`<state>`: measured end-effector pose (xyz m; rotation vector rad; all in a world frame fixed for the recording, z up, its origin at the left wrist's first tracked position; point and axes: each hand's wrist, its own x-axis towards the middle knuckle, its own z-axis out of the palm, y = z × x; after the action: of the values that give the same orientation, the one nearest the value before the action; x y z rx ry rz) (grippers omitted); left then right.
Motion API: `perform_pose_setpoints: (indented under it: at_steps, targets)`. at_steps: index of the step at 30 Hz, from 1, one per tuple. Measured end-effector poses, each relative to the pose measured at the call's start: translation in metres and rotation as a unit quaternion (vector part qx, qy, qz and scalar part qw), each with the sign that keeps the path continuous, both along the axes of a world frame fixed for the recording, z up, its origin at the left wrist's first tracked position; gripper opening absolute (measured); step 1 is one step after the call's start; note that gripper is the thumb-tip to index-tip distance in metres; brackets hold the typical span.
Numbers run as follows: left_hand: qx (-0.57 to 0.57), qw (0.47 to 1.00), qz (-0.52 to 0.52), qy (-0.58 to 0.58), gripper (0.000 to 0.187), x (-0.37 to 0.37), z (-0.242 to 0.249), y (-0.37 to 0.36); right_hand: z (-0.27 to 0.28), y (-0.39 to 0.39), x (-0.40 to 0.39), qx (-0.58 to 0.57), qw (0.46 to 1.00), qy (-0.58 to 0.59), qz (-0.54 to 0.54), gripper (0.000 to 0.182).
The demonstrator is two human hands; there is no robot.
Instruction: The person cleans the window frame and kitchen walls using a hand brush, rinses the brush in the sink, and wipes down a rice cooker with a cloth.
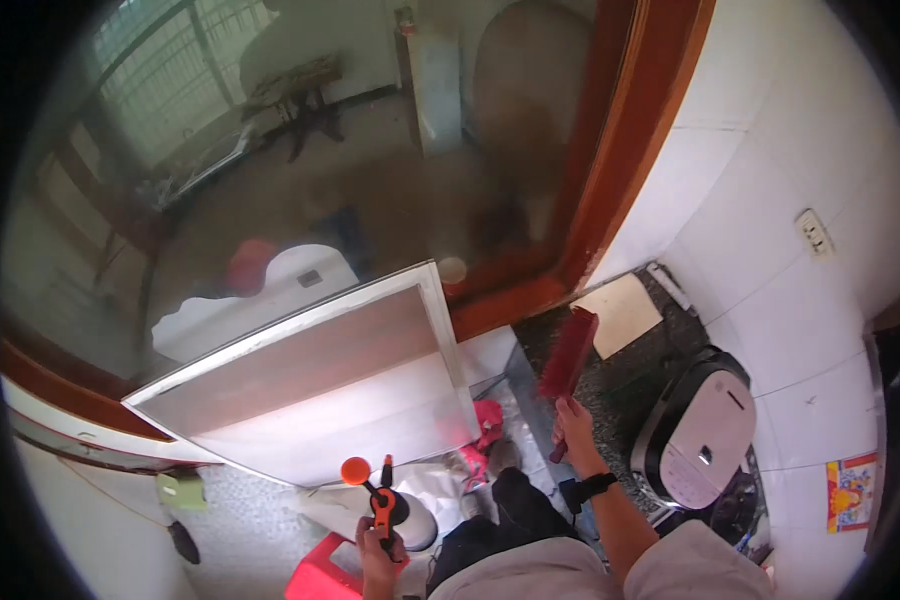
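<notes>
My left hand (pixel 380 545) is closed around an orange and black tool (pixel 383 508), which has a round orange cap at its upper end. In my right hand (pixel 573 428), fingers wrapped round its handle, is a red brush (pixel 568 355) with its bristles toward the left. The brush is over the edge of a dark speckled counter. A white-framed screen panel (pixel 310 385) leans in front of the window, between and beyond my hands, and neither hand touches it.
A rice cooker (pixel 697 437) and a beige board (pixel 620 315) are on the counter at right. A red stool (pixel 325 572) stands low at left, near a green box (pixel 181 489). A wood-framed window (pixel 605 190) fills the upper view. A socket (pixel 815 232) is on the wall.
</notes>
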<state>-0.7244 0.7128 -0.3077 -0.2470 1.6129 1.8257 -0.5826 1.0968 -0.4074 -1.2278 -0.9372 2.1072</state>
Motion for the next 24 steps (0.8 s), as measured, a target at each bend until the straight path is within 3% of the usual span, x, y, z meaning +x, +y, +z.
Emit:
perform_pose_setpoints:
  at_steps: [4,6,8,13,16,17,20,24]
  targets:
    - [0.013,0.998,0.055,-0.006,0.019,0.004,-0.013,-0.027,0.038,0.022,0.023,0.012,0.994,-0.054,-0.090,0.027]
    - [-0.007,0.997,0.072,0.040,0.030,0.003,-0.028,-0.044,0.039,0.042,0.022,0.016,0.984,-0.094,-0.153,0.026]
    - [-0.018,0.985,0.122,-0.124,0.037,0.004,0.021,-0.031,0.009,0.075,0.025,0.017,0.974,-0.099,-0.201,0.026]
    - [-0.100,0.987,0.124,0.005,0.040,-0.009,-0.001,-0.037,-0.051,0.150,0.014,-0.009,0.935,-0.095,-0.342,0.029]
    - [-0.163,0.977,0.132,0.024,0.041,-0.012,0.000,-0.042,-0.084,0.178,0.008,0.035,0.917,-0.121,-0.380,0.024]
    - [-0.187,0.972,0.137,0.023,0.042,-0.013,-0.002,-0.048,-0.095,0.187,0.008,0.016,0.916,-0.113,-0.383,0.031]
    - [-0.242,0.959,0.146,0.024,0.044,-0.015,-0.002,-0.058,-0.097,0.207,-0.006,-0.052,0.889,-0.169,-0.423,0.028]
    - [-0.224,0.957,0.167,0.075,0.042,-0.007,0.026,-0.019,-0.115,0.218,-0.022,-0.050,0.887,-0.214,-0.407,0.020]
